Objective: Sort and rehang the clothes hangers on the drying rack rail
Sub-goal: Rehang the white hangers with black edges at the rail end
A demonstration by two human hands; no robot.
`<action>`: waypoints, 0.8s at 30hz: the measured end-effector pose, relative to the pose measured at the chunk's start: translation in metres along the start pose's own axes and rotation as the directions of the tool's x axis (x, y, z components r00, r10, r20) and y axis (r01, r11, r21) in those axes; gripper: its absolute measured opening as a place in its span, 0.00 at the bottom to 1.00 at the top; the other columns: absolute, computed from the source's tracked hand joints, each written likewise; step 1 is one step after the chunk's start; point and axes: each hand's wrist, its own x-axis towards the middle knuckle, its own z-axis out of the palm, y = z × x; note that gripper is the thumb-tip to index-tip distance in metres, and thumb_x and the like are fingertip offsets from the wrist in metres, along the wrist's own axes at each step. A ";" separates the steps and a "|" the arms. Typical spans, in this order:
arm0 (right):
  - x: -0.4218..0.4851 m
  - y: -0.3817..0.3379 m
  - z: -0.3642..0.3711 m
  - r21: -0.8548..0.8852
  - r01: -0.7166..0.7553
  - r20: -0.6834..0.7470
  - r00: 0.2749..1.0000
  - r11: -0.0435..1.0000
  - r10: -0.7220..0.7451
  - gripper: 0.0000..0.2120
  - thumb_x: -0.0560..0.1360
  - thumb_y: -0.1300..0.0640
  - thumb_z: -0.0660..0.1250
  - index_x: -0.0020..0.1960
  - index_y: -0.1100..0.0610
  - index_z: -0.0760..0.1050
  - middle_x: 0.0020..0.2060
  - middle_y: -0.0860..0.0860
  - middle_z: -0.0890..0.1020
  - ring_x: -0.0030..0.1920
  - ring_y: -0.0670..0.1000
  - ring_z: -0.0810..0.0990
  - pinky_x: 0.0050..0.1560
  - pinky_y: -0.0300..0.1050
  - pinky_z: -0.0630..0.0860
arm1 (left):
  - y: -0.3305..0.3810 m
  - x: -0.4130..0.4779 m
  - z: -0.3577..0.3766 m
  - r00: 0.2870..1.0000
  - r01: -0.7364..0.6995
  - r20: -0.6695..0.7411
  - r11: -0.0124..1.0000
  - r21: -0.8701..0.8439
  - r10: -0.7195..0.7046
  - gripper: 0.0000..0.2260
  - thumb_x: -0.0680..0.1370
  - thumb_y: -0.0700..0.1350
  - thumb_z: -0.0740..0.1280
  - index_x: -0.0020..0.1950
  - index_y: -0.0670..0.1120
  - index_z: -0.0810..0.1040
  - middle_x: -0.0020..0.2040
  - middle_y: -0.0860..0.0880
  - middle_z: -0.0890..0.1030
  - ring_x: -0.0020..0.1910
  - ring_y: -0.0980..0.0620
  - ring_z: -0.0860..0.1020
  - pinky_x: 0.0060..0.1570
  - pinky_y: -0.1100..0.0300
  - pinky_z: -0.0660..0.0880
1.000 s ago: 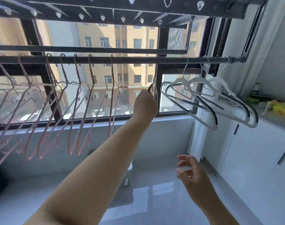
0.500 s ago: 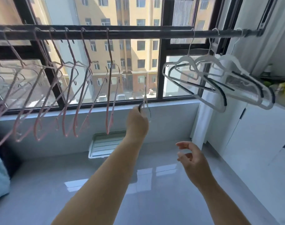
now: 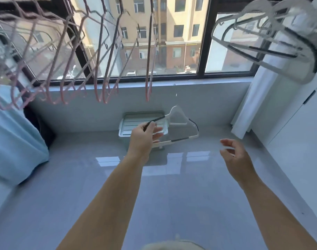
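My left hand [image 3: 143, 137] pinches a white hanger with black grip strips [image 3: 178, 121] by one shoulder, low above the floor, its thin metal hook pointing up. My right hand [image 3: 235, 156] hovers to the right of it, fingers loosely spread, holding nothing. Several pink hangers [image 3: 100, 56] dangle across the upper left. A group of white hangers with black strips [image 3: 273, 44] hangs at the upper right. The rail itself lies above the frame's top edge.
A pale green plastic bin [image 3: 125, 131] sits on the glossy grey floor by the window wall, behind the held hanger. Light blue cloth [image 3: 13, 138] hangs at the left. White cabinet doors [image 3: 298, 127] and a white curtain [image 3: 251, 105] line the right side.
My left hand has come down from rail height to near the floor with the white hanger, now turned flat. The view has tilted downward, so the rail is out of sight.
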 end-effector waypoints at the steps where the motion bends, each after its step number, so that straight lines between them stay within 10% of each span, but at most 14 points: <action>1: 0.002 0.003 -0.001 -0.023 -0.020 0.031 0.999 1.000 0.020 0.13 0.76 0.61 0.60 0.60 0.55 0.71 0.60 0.53 0.73 0.55 0.52 0.73 0.53 0.43 0.67 | -0.002 -0.001 -0.007 1.000 0.027 0.012 0.999 -0.023 -0.027 0.08 0.80 0.43 0.58 0.46 0.45 0.75 0.41 0.49 0.82 0.38 0.53 0.81 0.43 0.57 0.78; 11: 0.044 0.001 -0.051 -0.353 -0.054 0.134 0.985 0.934 0.107 0.39 0.65 0.29 0.56 0.69 0.50 0.64 0.69 0.55 0.67 0.69 0.56 0.65 0.69 0.56 0.63 | -0.019 0.007 -0.071 0.947 0.245 0.274 0.925 -0.292 -0.165 0.10 0.78 0.42 0.60 0.48 0.40 0.80 0.30 0.52 0.79 0.21 0.58 0.70 0.37 0.59 0.81; 18: 0.043 -0.020 -0.087 -0.404 0.010 -0.190 0.977 0.915 -0.094 0.34 0.66 0.40 0.63 0.67 0.56 0.64 0.60 0.63 0.69 0.63 0.61 0.66 0.64 0.57 0.65 | -0.016 0.022 -0.077 0.911 0.289 0.379 0.906 -0.309 -0.162 0.11 0.75 0.45 0.61 0.46 0.42 0.82 0.25 0.54 0.67 0.19 0.59 0.63 0.38 0.63 0.80; 24: 0.035 -0.035 -0.111 -0.386 0.021 -0.015 0.999 0.922 -0.029 0.11 0.76 0.44 0.60 0.47 0.51 0.75 0.44 0.55 0.80 0.51 0.59 0.77 0.45 0.48 0.70 | -0.014 0.040 -0.077 0.893 0.331 0.401 0.901 -0.279 -0.204 0.11 0.79 0.42 0.58 0.52 0.38 0.77 0.24 0.53 0.68 0.19 0.59 0.63 0.45 0.56 0.81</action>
